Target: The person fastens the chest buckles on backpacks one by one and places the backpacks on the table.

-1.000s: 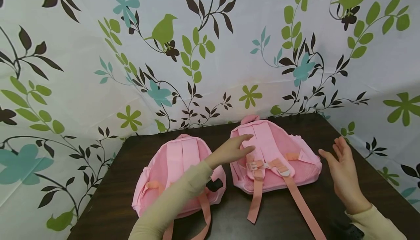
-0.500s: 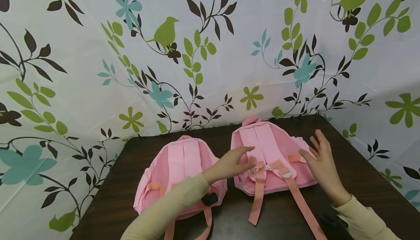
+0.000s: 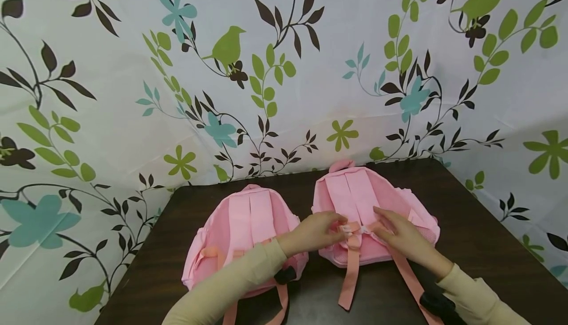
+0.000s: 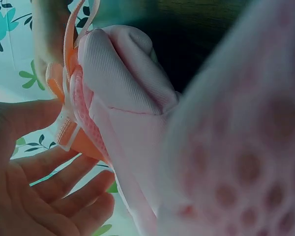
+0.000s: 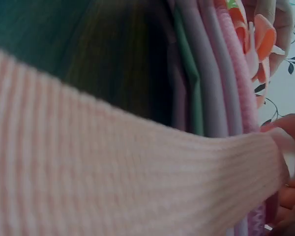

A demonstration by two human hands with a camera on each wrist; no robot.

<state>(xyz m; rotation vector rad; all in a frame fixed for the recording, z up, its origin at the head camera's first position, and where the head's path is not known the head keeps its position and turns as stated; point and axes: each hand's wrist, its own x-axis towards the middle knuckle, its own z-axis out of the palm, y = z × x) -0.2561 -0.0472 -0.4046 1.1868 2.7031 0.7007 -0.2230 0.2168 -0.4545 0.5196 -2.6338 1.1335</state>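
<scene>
A pink backpack (image 3: 392, 194) lies strap side up on the right of the table. At its lower straps my left hand (image 3: 315, 234) pinches a pale buckle (image 4: 66, 132) on peach webbing between thumb and index finger, the other fingers spread loosely. My right hand (image 3: 406, 236) grips the lower end of the other shoulder strap (image 5: 226, 177), thumb and fingers around its white buckle (image 5: 287, 150). Between the hands, a small white clip (image 3: 364, 230) joins peach straps. Loose webbing tails (image 3: 350, 280) hang toward the near edge. My right fingers hide part of the strap end.
A second pink backpack (image 3: 248, 211) lies on the left, partly beneath my left forearm. Both bags rest on a dark wooden table (image 3: 146, 256). White cloth (image 3: 306, 93) with birds and leaves stands behind. Black devices sit at both wrists.
Both hands have closed in on the right backpack's lower straps. My right hand came leftward from the table's right side; the left hand moved down to the buckle. Both bags stay in place.
</scene>
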